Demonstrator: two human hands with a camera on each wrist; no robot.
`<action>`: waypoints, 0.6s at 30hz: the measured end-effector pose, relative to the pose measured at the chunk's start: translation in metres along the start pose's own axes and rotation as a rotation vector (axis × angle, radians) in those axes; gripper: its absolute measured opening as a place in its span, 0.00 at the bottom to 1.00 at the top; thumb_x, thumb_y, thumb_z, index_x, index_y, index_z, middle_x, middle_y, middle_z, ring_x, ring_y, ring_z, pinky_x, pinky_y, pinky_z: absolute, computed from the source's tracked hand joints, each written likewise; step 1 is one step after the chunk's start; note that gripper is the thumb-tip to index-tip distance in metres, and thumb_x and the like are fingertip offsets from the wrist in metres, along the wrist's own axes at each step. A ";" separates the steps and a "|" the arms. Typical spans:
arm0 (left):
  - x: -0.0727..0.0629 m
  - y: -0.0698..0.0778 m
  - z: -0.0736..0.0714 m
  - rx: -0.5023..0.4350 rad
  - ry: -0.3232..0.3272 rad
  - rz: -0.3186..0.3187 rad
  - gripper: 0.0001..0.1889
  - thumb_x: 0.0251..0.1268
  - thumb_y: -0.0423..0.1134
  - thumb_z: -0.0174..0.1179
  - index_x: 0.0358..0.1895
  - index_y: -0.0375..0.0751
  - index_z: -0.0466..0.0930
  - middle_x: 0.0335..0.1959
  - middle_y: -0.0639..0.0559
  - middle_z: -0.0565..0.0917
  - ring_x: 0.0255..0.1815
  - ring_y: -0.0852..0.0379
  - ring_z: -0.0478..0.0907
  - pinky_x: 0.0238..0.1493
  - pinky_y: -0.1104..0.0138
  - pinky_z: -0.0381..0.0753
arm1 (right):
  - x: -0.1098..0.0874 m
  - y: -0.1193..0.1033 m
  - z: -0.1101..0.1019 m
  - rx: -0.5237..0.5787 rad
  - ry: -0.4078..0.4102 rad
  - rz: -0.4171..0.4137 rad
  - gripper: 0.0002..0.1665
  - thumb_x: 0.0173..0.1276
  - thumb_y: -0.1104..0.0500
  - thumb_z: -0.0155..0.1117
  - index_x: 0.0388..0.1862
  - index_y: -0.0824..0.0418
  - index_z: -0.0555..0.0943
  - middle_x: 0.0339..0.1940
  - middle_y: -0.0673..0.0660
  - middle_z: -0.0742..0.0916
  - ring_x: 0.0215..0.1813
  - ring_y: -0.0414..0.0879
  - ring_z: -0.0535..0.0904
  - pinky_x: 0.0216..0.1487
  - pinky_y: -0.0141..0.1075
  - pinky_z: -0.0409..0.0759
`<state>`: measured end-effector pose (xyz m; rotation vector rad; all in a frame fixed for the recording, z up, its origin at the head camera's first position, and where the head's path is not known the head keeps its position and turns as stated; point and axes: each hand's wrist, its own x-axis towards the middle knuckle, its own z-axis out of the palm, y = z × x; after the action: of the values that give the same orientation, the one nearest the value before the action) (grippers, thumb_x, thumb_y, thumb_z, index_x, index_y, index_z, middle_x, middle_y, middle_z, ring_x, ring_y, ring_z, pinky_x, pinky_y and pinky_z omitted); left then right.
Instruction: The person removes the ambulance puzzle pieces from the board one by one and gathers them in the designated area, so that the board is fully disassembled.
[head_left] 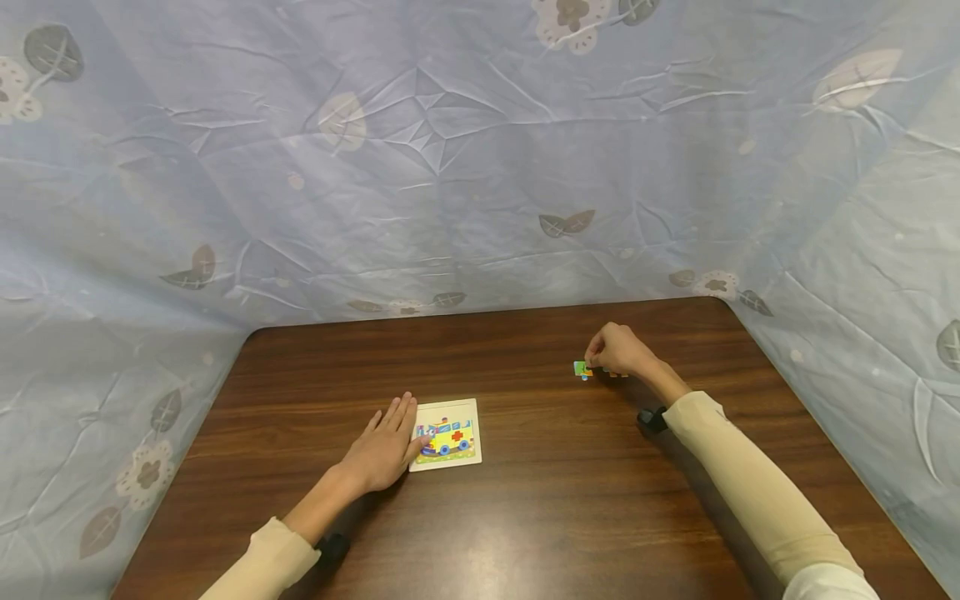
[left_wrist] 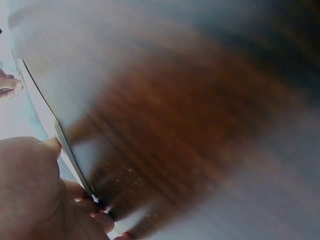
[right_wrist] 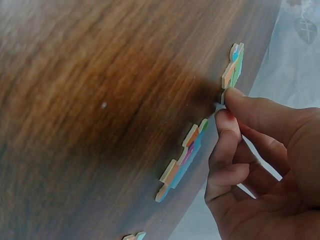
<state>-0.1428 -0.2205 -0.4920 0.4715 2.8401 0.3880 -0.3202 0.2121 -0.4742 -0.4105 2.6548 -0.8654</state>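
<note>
My left hand (head_left: 384,446) rests along the left edge of a square jigsaw board (head_left: 446,461) with a pale frame and a yellow ambulance picture. Its fingers lie straight, and the thumb reaches over the picture. In the left wrist view the thumb (left_wrist: 52,146) meets the board's edge (left_wrist: 42,105). Farther right, my right hand (head_left: 618,350) is low over the table, thumb and forefinger pinching a puzzle piece at its edge, mostly hidden by the fingertips. A green and orange puzzle piece (right_wrist: 233,70) shows right at the thumb. Another, blue and orange piece (right_wrist: 182,160) lies beside the fingers.
One more puzzle piece (right_wrist: 134,236) shows at the bottom of the right wrist view. The brown wooden table (head_left: 525,500) has a patterned cloth (head_left: 480,167) hanging behind it and at both sides. Dark wrist devices (head_left: 651,420) sit under both forearms.
</note>
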 end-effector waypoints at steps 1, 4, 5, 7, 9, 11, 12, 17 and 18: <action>0.000 0.000 0.000 0.003 -0.001 0.000 0.39 0.87 0.53 0.45 0.84 0.26 0.46 0.87 0.30 0.45 0.88 0.32 0.44 0.85 0.34 0.49 | 0.000 0.000 0.000 0.002 0.002 0.001 0.05 0.71 0.64 0.71 0.38 0.64 0.91 0.36 0.60 0.92 0.21 0.45 0.80 0.21 0.29 0.74; 0.002 0.000 -0.001 0.006 -0.009 0.002 0.40 0.87 0.53 0.44 0.84 0.27 0.45 0.87 0.30 0.45 0.88 0.32 0.43 0.85 0.34 0.49 | -0.001 0.000 0.000 -0.002 0.008 -0.005 0.04 0.71 0.64 0.71 0.38 0.64 0.91 0.35 0.60 0.92 0.21 0.44 0.79 0.20 0.29 0.74; 0.002 0.001 -0.002 -0.002 -0.007 0.007 0.40 0.87 0.53 0.45 0.84 0.26 0.45 0.87 0.30 0.46 0.88 0.31 0.44 0.84 0.34 0.49 | -0.002 0.000 -0.001 -0.002 0.012 -0.011 0.05 0.71 0.64 0.71 0.38 0.64 0.91 0.36 0.60 0.92 0.21 0.45 0.79 0.20 0.29 0.74; 0.002 0.001 -0.004 -0.010 -0.020 0.002 0.40 0.87 0.53 0.45 0.84 0.26 0.45 0.87 0.30 0.45 0.88 0.32 0.43 0.85 0.34 0.49 | -0.003 -0.002 -0.002 0.001 0.031 -0.023 0.05 0.72 0.64 0.70 0.37 0.64 0.91 0.36 0.60 0.93 0.20 0.45 0.79 0.20 0.30 0.75; 0.001 0.002 -0.006 -0.025 -0.025 0.003 0.40 0.87 0.53 0.46 0.84 0.26 0.46 0.87 0.30 0.45 0.88 0.32 0.43 0.85 0.34 0.48 | -0.003 -0.006 -0.002 0.003 0.059 -0.047 0.06 0.73 0.64 0.69 0.37 0.64 0.91 0.37 0.60 0.93 0.22 0.44 0.79 0.22 0.30 0.76; 0.001 0.002 -0.008 -0.043 -0.027 0.003 0.40 0.87 0.52 0.47 0.83 0.25 0.46 0.87 0.29 0.45 0.88 0.31 0.43 0.84 0.33 0.48 | -0.004 -0.015 -0.003 0.005 0.090 -0.069 0.06 0.73 0.64 0.69 0.37 0.63 0.92 0.37 0.59 0.94 0.25 0.44 0.80 0.26 0.30 0.78; 0.000 0.003 -0.008 -0.048 -0.033 -0.001 0.40 0.87 0.53 0.46 0.83 0.25 0.46 0.87 0.29 0.45 0.88 0.32 0.42 0.85 0.34 0.47 | -0.005 -0.021 -0.003 0.006 0.101 -0.084 0.06 0.72 0.64 0.70 0.38 0.63 0.92 0.38 0.59 0.94 0.27 0.43 0.80 0.27 0.30 0.78; 0.000 0.006 -0.007 -0.101 -0.006 -0.004 0.40 0.86 0.52 0.48 0.83 0.25 0.46 0.86 0.28 0.44 0.88 0.32 0.41 0.85 0.35 0.47 | -0.008 -0.059 0.003 -0.013 0.106 -0.167 0.06 0.71 0.61 0.72 0.38 0.62 0.92 0.39 0.56 0.94 0.31 0.42 0.81 0.34 0.32 0.80; -0.001 0.008 -0.006 -0.104 0.002 -0.002 0.40 0.86 0.52 0.48 0.83 0.25 0.46 0.86 0.28 0.44 0.88 0.32 0.41 0.85 0.35 0.48 | -0.009 -0.066 0.006 -0.016 0.102 -0.185 0.05 0.71 0.61 0.72 0.38 0.61 0.92 0.38 0.55 0.94 0.31 0.42 0.81 0.35 0.32 0.80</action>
<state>-0.1414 -0.2148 -0.4838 0.4485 2.8046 0.5324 -0.2983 0.1610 -0.4368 -0.6405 2.7514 -0.9424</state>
